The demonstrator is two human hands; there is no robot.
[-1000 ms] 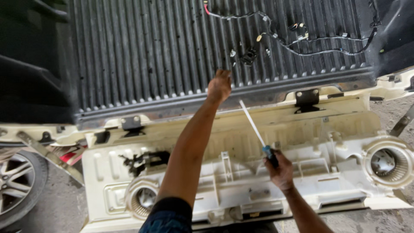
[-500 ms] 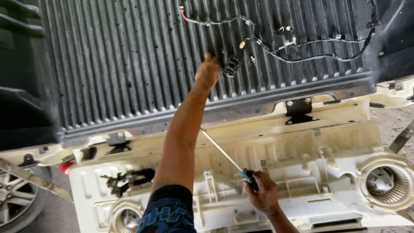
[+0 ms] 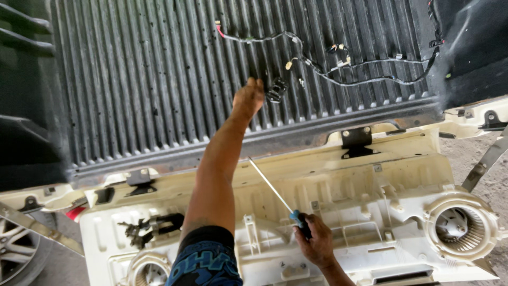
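My left hand (image 3: 247,99) reaches far out over the ribbed black truck-bed liner (image 3: 159,85), its fingertips next to a small black connector (image 3: 275,89) at the end of a wire harness (image 3: 349,63). Whether it touches the connector I cannot tell. My right hand (image 3: 316,243) is shut on the blue-black handle of a long screwdriver (image 3: 272,190), whose shaft points up and left over the cream plastic housing (image 3: 370,212) lying on the lowered tailgate.
A round blower fan (image 3: 459,222) sits at the housing's right end, and another round opening (image 3: 148,271) at its lower left. Black hinge brackets (image 3: 356,139) line the bed edge. A car wheel (image 3: 13,249) shows at bottom left, concrete ground at right.
My left hand has stretched further into the bed, toward the black connector. The view has shifted, and the right hand with the screwdriver has stayed over the housing.
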